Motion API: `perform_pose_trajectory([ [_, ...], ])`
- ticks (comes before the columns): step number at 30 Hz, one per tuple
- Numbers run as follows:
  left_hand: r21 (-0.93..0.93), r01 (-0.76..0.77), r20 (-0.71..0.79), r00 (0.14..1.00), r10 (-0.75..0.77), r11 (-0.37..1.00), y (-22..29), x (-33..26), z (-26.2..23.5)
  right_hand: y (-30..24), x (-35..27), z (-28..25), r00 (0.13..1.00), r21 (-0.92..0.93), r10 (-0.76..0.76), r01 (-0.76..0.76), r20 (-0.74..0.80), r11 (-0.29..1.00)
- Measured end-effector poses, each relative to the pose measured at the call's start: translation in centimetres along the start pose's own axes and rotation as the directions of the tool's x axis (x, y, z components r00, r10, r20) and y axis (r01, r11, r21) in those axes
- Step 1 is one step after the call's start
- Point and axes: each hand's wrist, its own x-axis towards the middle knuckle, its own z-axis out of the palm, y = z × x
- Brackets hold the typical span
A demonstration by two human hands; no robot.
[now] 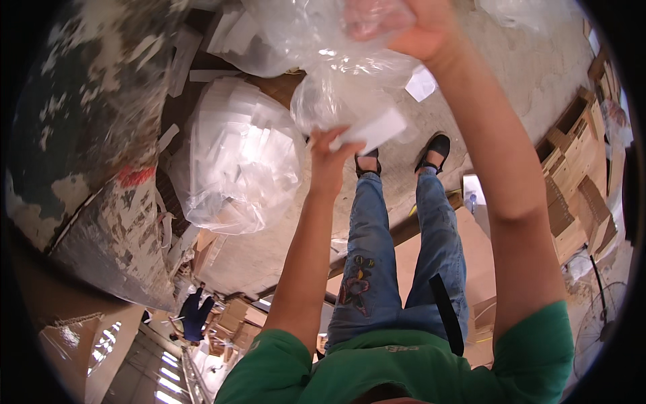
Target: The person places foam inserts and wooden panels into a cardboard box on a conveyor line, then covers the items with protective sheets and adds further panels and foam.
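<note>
My left hand (328, 153) is closed on a white flat piece (382, 128), its material unclear, at the lower end of a clear plastic bag (343, 84). Higher up, my right hand (420, 30) grips the same bag near the top edge of the view. Some of its fingers show blurred through the film. Left of my left hand stands a large, full clear plastic bag (242, 155), packed with white pieces. Another bulging clear bag (259, 50) lies beyond it.
A scuffed, peeling surface (101, 121) rises along the left. Cardboard boxes (575, 178) are stacked at the right. A loose white piece (421, 83) lies on the concrete floor (525, 87) beyond my shoes (436, 149). Another person (195, 316) is in the lower-left background.
</note>
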Motion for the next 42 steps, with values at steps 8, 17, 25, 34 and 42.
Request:
perform_pose_trajectory([
  [8, -0.278, -0.318, -0.014, 0.945, 0.327, 0.906, 7.2, 2.1, 0.7, 2.2, 1.4, 4.8, 0.911, -0.705, -0.259, -0.049, -0.322, 0.708],
  [17, -0.601, -0.128, -0.069, 0.992, 0.109, 0.789, 7.1, -9.9, -14.0, 3.8, -1.1, -1.7, 0.814, -0.739, -0.511, -0.519, -0.276, -0.429],
  [25, -0.774, -0.142, -0.082, 0.989, 0.125, 0.617, 7.2, -14.2, -18.6, -3.1, -5.2, -7.5, 0.514, 0.078, -0.656, -0.752, -0.554, -0.655],
  [34, -0.312, 0.12, 0.069, 0.992, -0.103, 0.942, 7.0, -10.0, -11.7, -9.9, -12.6, -23.8, 0.831, -0.373, -0.502, -0.556, -0.239, -0.742],
  [42, -0.484, 0.086, -0.044, 0.992, -0.122, 0.871, 3.7, -10.6, -14.6, -7.4, -12.7, -22.2, 0.772, -0.547, -0.246, -0.602, -0.586, -0.582],
])
